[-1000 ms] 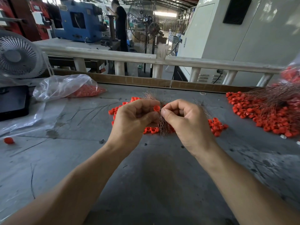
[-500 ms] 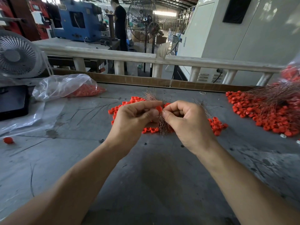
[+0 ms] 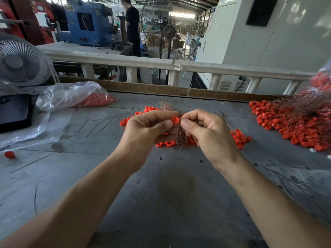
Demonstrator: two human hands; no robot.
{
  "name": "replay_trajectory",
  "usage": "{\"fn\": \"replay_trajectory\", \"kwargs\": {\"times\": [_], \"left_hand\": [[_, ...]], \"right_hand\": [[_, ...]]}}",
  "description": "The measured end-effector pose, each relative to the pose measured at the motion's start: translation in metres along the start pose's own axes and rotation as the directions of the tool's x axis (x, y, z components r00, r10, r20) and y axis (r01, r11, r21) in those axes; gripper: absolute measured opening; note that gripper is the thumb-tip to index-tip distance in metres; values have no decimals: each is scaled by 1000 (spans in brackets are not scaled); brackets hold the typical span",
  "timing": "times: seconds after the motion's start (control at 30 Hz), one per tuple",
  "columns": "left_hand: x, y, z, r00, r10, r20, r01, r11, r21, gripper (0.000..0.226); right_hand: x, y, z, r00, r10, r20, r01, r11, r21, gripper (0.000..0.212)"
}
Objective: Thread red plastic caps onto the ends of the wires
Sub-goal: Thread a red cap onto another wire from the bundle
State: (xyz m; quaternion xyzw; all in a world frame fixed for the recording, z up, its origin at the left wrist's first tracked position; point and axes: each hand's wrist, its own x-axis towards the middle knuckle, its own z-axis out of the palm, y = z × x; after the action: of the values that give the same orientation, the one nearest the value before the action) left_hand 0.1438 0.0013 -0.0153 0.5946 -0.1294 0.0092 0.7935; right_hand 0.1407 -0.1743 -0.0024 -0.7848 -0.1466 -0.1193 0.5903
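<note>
head view: both hands (image 3: 179, 129) raised, pinching red cap (image 3: 175, 120).

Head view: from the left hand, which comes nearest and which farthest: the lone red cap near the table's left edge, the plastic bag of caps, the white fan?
From the left hand:
1. Plastic bag of caps, up-left on the table.
2. Lone red cap, far left, near edge.
3. White fan, back-left corner.

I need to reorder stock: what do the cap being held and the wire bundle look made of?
The cap: moulded plastic by its look, uniform orange-red with a slight sheen. The wire bundle: probably copper, thin reddish-brown strands with a dull metallic glint, though it could be coated.
</note>
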Motion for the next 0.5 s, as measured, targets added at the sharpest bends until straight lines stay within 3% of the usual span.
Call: {"fn": "replay_trajectory", "kwargs": {"times": [0.2,0.5], "left_hand": [[1,2,0,999,-33,-1,33,998,-49,35],[-1,5,3,999,-42,3,42,994,-97,23]], "right_hand": [[1,2,-1,999,19,30,-21,999,45,14],[2,5,1,993,108,41,-113,983,148,22]]}}
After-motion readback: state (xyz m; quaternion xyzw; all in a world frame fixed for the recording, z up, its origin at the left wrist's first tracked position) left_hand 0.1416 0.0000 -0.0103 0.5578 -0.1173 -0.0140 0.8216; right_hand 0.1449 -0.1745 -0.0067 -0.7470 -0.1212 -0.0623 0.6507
